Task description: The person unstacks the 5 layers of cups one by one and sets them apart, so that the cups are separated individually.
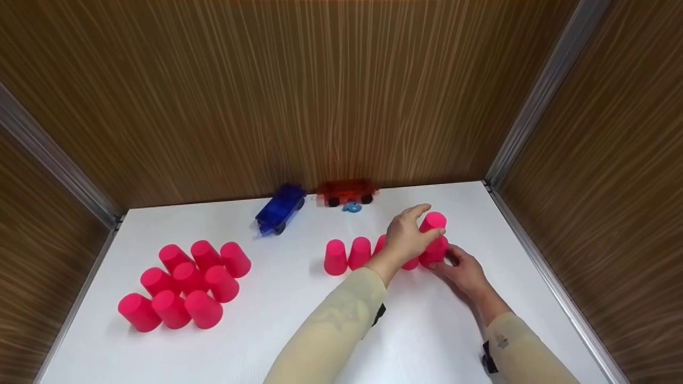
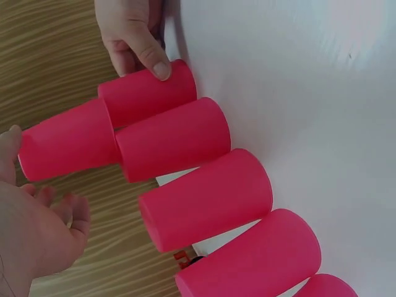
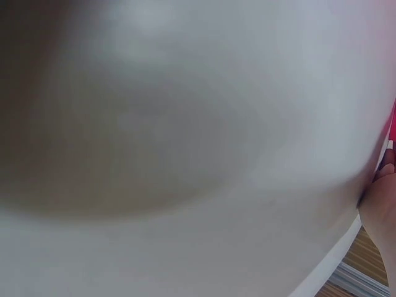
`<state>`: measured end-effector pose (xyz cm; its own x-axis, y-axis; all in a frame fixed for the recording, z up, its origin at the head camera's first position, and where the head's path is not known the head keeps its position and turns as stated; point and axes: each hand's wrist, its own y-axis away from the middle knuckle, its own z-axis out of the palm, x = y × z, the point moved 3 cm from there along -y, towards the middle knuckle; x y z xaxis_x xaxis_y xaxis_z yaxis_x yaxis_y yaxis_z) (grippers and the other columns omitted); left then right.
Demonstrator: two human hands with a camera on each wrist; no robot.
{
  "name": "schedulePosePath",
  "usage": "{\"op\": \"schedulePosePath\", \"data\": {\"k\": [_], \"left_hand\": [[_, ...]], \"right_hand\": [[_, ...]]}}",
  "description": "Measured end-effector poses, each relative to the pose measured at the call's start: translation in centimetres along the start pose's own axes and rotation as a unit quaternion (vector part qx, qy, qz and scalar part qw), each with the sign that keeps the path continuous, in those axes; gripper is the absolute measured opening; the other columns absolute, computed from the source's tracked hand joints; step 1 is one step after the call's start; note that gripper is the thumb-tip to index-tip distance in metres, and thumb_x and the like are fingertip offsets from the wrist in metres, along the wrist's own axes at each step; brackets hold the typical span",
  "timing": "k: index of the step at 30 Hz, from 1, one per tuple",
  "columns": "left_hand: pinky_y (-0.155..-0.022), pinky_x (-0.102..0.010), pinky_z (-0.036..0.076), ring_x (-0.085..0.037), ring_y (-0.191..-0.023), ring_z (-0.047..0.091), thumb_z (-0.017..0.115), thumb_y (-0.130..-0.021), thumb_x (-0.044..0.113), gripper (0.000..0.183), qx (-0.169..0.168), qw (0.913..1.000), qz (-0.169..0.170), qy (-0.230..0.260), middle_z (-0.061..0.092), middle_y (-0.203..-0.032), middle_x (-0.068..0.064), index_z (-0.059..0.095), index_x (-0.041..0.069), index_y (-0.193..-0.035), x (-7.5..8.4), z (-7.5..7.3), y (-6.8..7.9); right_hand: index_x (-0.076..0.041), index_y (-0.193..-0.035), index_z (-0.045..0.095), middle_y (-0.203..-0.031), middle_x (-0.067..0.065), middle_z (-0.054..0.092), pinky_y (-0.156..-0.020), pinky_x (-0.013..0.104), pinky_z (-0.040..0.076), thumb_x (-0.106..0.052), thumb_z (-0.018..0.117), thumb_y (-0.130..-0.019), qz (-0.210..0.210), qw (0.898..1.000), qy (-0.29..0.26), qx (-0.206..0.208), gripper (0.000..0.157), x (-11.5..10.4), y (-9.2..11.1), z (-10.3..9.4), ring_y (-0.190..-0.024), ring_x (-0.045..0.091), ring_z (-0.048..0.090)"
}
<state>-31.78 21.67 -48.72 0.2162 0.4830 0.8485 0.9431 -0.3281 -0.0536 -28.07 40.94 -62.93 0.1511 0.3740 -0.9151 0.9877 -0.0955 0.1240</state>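
Observation:
Several pink cups stand upside down in a row at the centre right. One more upturned pink cup sits on top, straddling the two end cups of that row. Around this upper cup my left hand has its thumb and fingers spread; in the left wrist view, most fingers are apart from it. My right hand grips the lower end cup at its side, thumb near the rim. In the right wrist view only part of the right hand shows at the edge, with blur over much of the picture.
A block of several upturned pink cups stands at the left of the white table. Along the back wall are a blue toy cart, a red toy cart and a small light-blue toy. Wood-grain walls surround the table.

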Motion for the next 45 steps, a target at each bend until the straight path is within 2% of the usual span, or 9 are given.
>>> {"op": "schedulePosePath", "data": {"k": [8, 14, 18, 22, 28, 31, 33, 39, 45], "left_hand": [[-0.103, -0.027, 0.054, -0.012, -0.133, 0.057, 0.087, -0.091, 0.029, 0.068, 0.002, 1.0000, -0.007, 0.004, 0.062, -0.146, 0.009, 0.057, 0.029, -0.152, 0.1, 0.1, 0.3], [-0.102, -0.026, 0.054, -0.012, -0.130, 0.059, 0.086, -0.093, 0.028, 0.065, 0.016, 0.9985, 0.031, 0.042, 0.064, -0.142, 0.007, 0.058, 0.024, -0.151, -0.1, -1.7, 1.5], [-0.104, -0.028, 0.053, -0.010, -0.130, 0.059, 0.084, -0.094, 0.029, 0.062, 0.032, 0.9962, 0.045, 0.067, 0.064, -0.141, 0.008, 0.058, 0.024, -0.151, -0.8, -4.1, 2.8], [-0.103, -0.034, 0.056, -0.011, -0.127, 0.059, 0.083, -0.095, 0.030, 0.062, 0.063, 0.9921, 0.055, 0.093, 0.065, -0.138, 0.008, 0.058, 0.024, -0.151, -2.2, -7.3, 4.3], [-0.098, -0.044, 0.056, -0.017, -0.125, 0.061, 0.083, -0.095, 0.028, 0.060, 0.139, 0.9830, 0.087, 0.083, 0.067, -0.138, 0.002, 0.060, 0.020, -0.150, -4.8, -13.7, 7.1], [-0.097, -0.044, 0.056, -0.019, -0.126, 0.060, 0.085, -0.094, 0.028, 0.061, 0.180, 0.9782, 0.074, 0.074, 0.066, -0.140, 0.002, 0.061, 0.020, -0.149, -6.4, -16.9, 8.5], [-0.097, -0.043, 0.055, -0.020, -0.125, 0.060, 0.085, -0.093, 0.028, 0.061, 0.196, 0.9761, 0.062, 0.072, 0.066, -0.140, 0.001, 0.061, 0.020, -0.149, -7.4, -18.4, 9.2], [-0.098, -0.046, 0.055, -0.024, -0.118, 0.063, 0.087, -0.092, 0.023, 0.060, 0.232, 0.9700, 0.020, 0.070, 0.068, -0.136, -0.005, 0.063, 0.014, -0.146, -10.9, -21.4, 10.9], [-0.100, -0.045, 0.054, -0.029, -0.130, 0.059, 0.087, -0.091, 0.021, 0.064, 0.252, 0.9659, -0.032, 0.051, 0.064, -0.144, -0.011, 0.060, 0.011, -0.149, -14.4, -22.9, 12.0]], "right_hand": [[-0.018, -0.155, 0.052, -0.153, 0.010, 0.052, -0.109, 0.047, 0.052, -0.040, 0.085, -0.092, -0.009, 1.000, 0.001, 0.001, 0.075, -0.2, -0.2, 0.2, -0.144, 0.035, 0.044], [-0.015, -0.158, 0.048, -0.159, 0.013, 0.047, -0.116, 0.051, 0.045, -0.041, 0.084, -0.093, -0.007, 1.000, 0.007, 0.001, 0.079, -0.2, 0.1, -0.1, -0.150, 0.039, 0.038], [-0.014, -0.160, 0.044, -0.162, 0.015, 0.043, -0.116, 0.052, 0.045, -0.044, 0.083, -0.093, 0.008, 1.000, 0.015, 0.002, 0.084, 0.0, 0.4, -0.4, -0.152, 0.041, 0.035], [-0.013, -0.162, 0.040, -0.163, 0.016, 0.041, -0.113, 0.052, 0.048, -0.044, 0.083, -0.093, 0.018, 1.000, 0.015, 0.001, 0.087, 0.2, 0.6, -0.7, -0.152, 0.043, 0.034], [-0.012, -0.163, 0.040, -0.164, 0.018, 0.039, -0.114, 0.052, 0.046, -0.042, 0.081, -0.095, 0.014, 1.000, 0.015, -0.004, 0.085, 0.4, 0.6, -0.7, -0.153, 0.044, 0.032], [-0.012, -0.163, 0.040, -0.165, 0.018, 0.039, -0.115, 0.052, 0.046, -0.042, 0.081, -0.095, 0.014, 1.000, 0.014, -0.007, 0.085, 0.4, 0.5, -0.6, -0.154, 0.045, 0.031], [-0.012, -0.163, 0.040, -0.165, 0.018, 0.038, -0.114, 0.052, 0.046, -0.043, 0.081, -0.095, 0.016, 1.000, 0.013, -0.009, 0.086, 0.3, 0.5, -0.5, -0.154, 0.045, 0.031], [-0.012, -0.163, 0.038, -0.165, 0.017, 0.038, -0.112, 0.051, 0.049, -0.044, 0.082, -0.094, 0.016, 1.000, 0.011, -0.009, 0.089, 0.1, 0.5, -0.4, -0.153, 0.045, 0.032], [-0.013, -0.162, 0.040, -0.164, 0.017, 0.039, -0.111, 0.050, 0.050, -0.041, 0.083, -0.094, 0.009, 1.000, 0.000, -0.011, 0.085, -0.1, 0.4, -0.1, -0.153, 0.044, 0.032]]}}
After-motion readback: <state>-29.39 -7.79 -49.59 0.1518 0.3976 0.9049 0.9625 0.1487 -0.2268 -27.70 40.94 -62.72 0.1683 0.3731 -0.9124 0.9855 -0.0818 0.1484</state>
